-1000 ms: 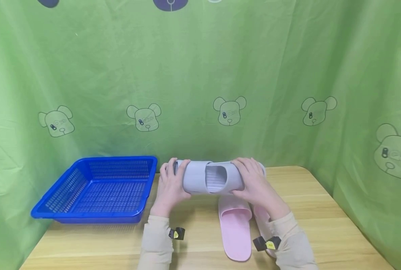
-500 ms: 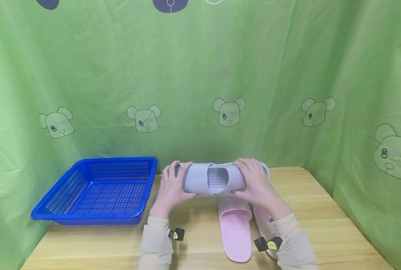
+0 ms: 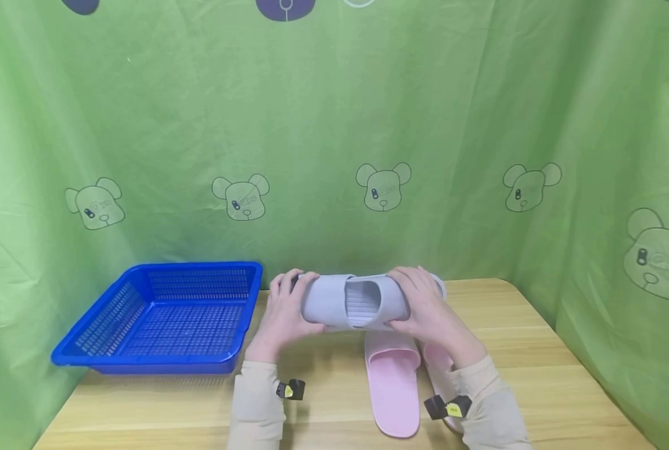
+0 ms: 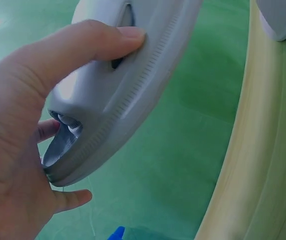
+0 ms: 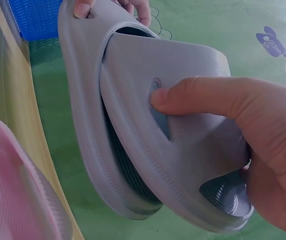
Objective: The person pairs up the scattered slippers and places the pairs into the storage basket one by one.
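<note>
You hold grey slippers (image 3: 362, 301), pair nested together, clear above bench (image 3: 537, 375). Left hand (image 3: 282, 315) curled round one end, right hand (image 3: 427, 309) round other. Step, as judged: pair gathered, carry pending. Next move needs both grips firm; blue basket (image 3: 160, 315) sits left. Pink slippers (image 3: 392, 381) lie below. Versus second ago: pair barely lower, grips unchanged.

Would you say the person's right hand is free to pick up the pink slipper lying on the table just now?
Probably not at once: the right hand grips the grey slippers together with the left hand. The pink slipper lies uncovered just below, so only that hold stands in the way.
</note>
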The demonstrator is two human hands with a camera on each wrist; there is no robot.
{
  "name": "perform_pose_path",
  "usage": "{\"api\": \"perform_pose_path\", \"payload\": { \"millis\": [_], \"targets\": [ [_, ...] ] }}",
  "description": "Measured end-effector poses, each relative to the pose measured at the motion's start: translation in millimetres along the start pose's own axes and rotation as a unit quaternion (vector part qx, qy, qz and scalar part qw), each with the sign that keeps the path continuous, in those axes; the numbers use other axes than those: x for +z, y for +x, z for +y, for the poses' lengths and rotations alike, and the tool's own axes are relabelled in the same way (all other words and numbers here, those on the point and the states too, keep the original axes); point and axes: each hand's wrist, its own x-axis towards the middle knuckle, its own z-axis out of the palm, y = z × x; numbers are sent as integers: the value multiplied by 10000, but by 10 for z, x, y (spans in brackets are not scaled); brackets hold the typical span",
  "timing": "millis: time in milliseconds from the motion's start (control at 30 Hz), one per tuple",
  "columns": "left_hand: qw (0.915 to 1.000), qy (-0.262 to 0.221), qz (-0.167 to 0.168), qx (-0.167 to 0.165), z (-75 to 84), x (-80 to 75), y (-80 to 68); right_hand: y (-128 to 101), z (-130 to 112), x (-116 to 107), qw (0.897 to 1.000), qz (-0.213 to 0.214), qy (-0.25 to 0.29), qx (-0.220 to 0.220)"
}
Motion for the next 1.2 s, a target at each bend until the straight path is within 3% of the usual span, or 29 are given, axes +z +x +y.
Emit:
{"api": "perform_pose_path", "payload": {
  "millis": [467,900,1200],
  "targets": [
    [9999,8,146,6,32,-166,-25,0,-31,-11,9987,-384,249,221],
    [9993,185,336,-2,28,-280,-47,16,-41,45,9999,-123,-73,-79],
    [9985,148,502,-184,-31,-377,-83,15,-67,38,9994,188,-111,-270]
  ]
}}
